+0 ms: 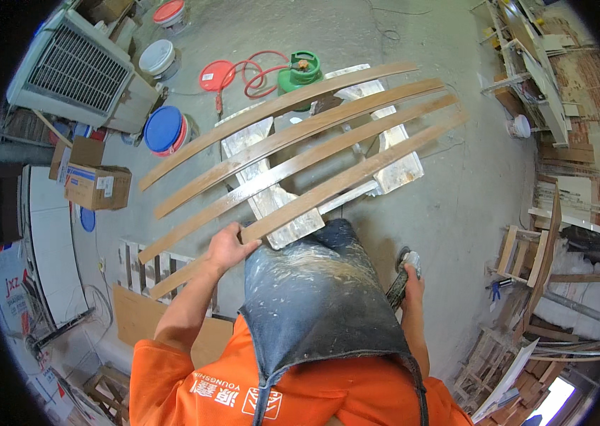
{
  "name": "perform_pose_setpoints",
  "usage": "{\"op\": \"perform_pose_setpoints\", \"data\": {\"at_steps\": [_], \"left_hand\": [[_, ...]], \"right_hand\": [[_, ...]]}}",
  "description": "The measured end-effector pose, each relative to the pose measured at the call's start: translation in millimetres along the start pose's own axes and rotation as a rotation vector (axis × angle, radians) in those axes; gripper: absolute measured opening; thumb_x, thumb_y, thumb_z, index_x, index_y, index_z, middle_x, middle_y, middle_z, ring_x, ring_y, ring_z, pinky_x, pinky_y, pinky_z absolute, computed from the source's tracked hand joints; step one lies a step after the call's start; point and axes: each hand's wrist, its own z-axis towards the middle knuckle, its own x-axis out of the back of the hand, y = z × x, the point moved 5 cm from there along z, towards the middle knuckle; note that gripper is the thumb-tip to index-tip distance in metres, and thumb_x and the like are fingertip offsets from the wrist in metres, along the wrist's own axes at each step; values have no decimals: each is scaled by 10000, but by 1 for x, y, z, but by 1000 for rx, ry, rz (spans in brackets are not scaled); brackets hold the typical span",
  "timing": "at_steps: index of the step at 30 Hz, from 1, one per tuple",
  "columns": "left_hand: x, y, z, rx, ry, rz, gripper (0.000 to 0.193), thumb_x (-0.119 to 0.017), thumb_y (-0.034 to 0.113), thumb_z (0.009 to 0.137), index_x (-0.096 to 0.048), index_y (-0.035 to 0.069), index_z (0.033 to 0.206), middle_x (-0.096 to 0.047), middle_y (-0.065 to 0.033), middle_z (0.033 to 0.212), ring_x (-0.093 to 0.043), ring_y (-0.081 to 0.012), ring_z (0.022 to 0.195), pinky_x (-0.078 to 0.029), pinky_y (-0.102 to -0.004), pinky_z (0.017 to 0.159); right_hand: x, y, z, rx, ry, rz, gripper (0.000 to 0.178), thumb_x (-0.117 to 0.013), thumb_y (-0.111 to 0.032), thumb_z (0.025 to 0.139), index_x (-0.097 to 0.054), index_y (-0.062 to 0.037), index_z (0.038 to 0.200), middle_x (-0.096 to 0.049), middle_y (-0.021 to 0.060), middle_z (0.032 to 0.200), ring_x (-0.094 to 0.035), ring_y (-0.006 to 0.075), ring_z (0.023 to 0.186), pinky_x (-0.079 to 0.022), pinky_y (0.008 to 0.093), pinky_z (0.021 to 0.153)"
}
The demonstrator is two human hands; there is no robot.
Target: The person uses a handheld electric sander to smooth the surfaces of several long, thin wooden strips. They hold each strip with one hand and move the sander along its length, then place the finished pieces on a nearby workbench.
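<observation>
Four long wooden strips lie side by side across a low, white-spattered stand (291, 234). My left hand (226, 248) is closed over the nearest strip (356, 175), thumb and fingers on either side of it. The strip beyond it (271, 177) has a wet-looking shine near its middle. Two more strips, an inner one (300, 144) and the farthest one (278, 106), lie beyond. Down by my right side, away from the strips, my right hand (412, 285) grips a dark, elongated tool (397, 290) with a pale grey lump at its far end. Its exact kind is unclear.
Behind the stand are a green gas cylinder (300, 74) with a red hose and a red lid (216, 75). Lidded buckets (165, 129), a cooler unit (76, 67) and a cardboard box (97, 187) stand at left. Wooden frames (520, 252) and scrap boards line the right.
</observation>
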Motion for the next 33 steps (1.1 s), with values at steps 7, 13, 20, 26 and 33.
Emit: {"op": "perform_pose_setpoints", "data": {"at_steps": [7, 13, 20, 26, 33], "left_hand": [[-33, -2, -3, -20, 30, 14, 542, -843, 486, 830, -655, 17, 1025, -728, -243, 974, -705, -433, 926, -566, -490, 816], [-27, -34, 0, -215, 665, 257, 532, -832, 401, 872, -641, 37, 1210, -694, -169, 1143, -629, -384, 1124, -500, -536, 947], [27, -60, 45, 23, 342, 419, 505, -799, 292, 890, -654, 49, 1308, -678, -207, 1155, -633, -443, 1098, -514, -525, 928], [48, -83, 68, 14, -80, 280, 452, -695, 290, 978, -669, 9, 1331, -719, -274, 1210, -660, -470, 1149, -525, -489, 987], [55, -73, 73, 19, -155, 294, 455, -630, 279, 1003, -653, 23, 1379, -720, -268, 1217, -672, -453, 1145, -527, -488, 984]], "right_hand": [[-6, -34, -14, -34, -46, -93, 955, -862, -432, 776, -462, 37, 1505, -604, 217, 1370, -646, 349, 1158, -545, 483, 958], [-2, -35, 27, 12, -186, -67, 761, -827, -363, 847, -540, -14, 1460, -658, 155, 1306, -665, 305, 1138, -542, 465, 941], [5, -63, 39, 26, -228, -129, 777, -840, -368, 850, -526, -25, 1472, -648, 156, 1325, -658, 312, 1154, -547, 464, 938], [40, -64, 65, 24, -180, -168, 777, -843, -359, 854, -523, -14, 1474, -648, 162, 1330, -664, 317, 1143, -547, 462, 946], [63, -52, 76, 11, -107, -172, 800, -849, -364, 852, -515, 7, 1477, -650, 170, 1335, -675, 329, 1148, -558, 473, 930]]}}
